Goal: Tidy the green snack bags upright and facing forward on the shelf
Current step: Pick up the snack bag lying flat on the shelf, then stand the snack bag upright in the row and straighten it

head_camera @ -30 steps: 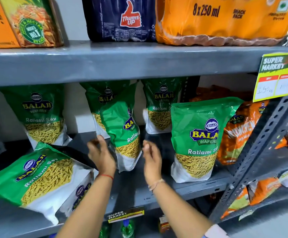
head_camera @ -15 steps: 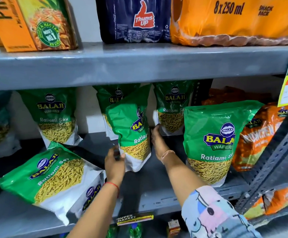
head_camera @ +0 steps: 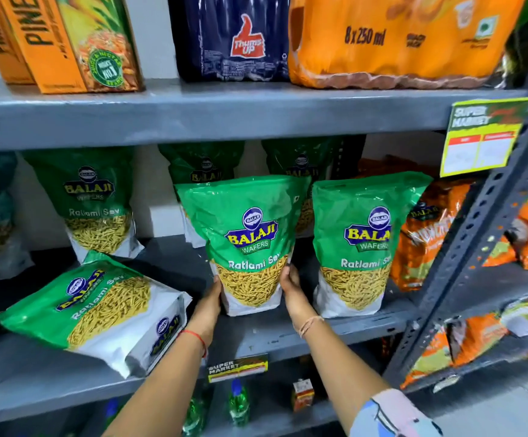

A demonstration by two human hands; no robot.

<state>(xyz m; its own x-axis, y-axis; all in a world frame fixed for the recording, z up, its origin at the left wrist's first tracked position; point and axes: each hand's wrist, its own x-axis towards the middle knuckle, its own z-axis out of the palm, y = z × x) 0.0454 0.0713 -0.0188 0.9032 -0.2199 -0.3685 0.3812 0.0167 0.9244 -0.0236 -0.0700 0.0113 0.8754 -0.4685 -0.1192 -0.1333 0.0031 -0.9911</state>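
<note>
L hand (head_camera: 210, 299) & R hand (head_camera: 291, 287) clasp the lower sides of the held bag (head_camera: 246, 241), one per side, fingers curling out of sight behind it. It stands upright, front out, at front-centre of the grey shelf (head_camera: 256, 339). Its clear window shows yellow sev sticks. Just to the right, a 2nd upright bag (head_camera: 360, 241) has the same fill and faces fwd. At left-front a fallen bag (head_camera: 92, 307) lies flat & askew; can't tell if another sits under it. Back row: 3 green bags (head_camera: 94, 200) upright, 2 of them partly hidden. Green total: 6 for sure. At right are orange bags (head_camera: 426, 238), count unclear. Top shelf: 2 juice cartons (head_camera: 67, 42), 1 dark-blue pack (head_camera: 234, 36), 1 orange pack (head_camera: 391, 39) marked 8 x 250 ml.
</note>
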